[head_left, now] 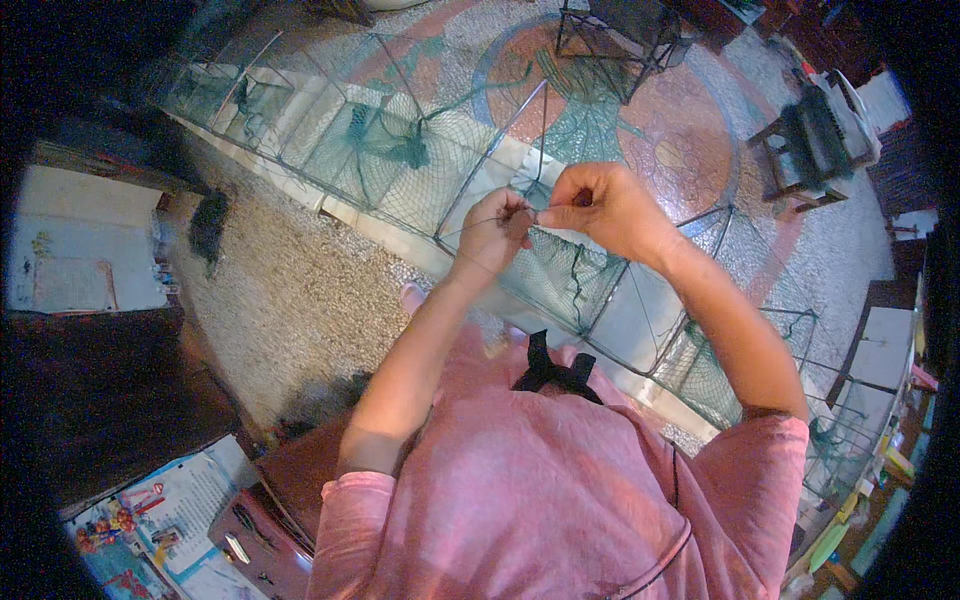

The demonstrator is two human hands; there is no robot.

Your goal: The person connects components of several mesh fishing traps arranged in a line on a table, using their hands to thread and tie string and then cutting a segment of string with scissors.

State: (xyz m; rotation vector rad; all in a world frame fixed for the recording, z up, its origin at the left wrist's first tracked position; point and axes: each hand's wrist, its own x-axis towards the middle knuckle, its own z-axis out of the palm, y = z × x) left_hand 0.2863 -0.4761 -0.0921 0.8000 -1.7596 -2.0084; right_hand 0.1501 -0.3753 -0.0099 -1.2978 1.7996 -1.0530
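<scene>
A long green mesh net trap (400, 185) with dark rectangular metal frames stretches across from upper left to lower right before me. Over its middle my two hands meet, fingertips almost touching. My left hand (490, 235) is closed, pinching a thin dark cord (478, 222) that trails off past its wrist. Thumb and forefinger of my right hand (605, 210) are pressed together on the same cord, just beside the left fingertips. Whether a small tool sits between the fingers is too small to tell. Below the hands, a dark strand runs down the mesh.
At the far right stands a dark wooden stool (815, 150). A dark metal-framed chair (625, 40) is at the top, by gathered green netting (580, 120). Papers (190, 510) lie at lower left; a cluttered shelf (865, 490) lines the right. Pebbled floor (290, 280) lies left of the trap.
</scene>
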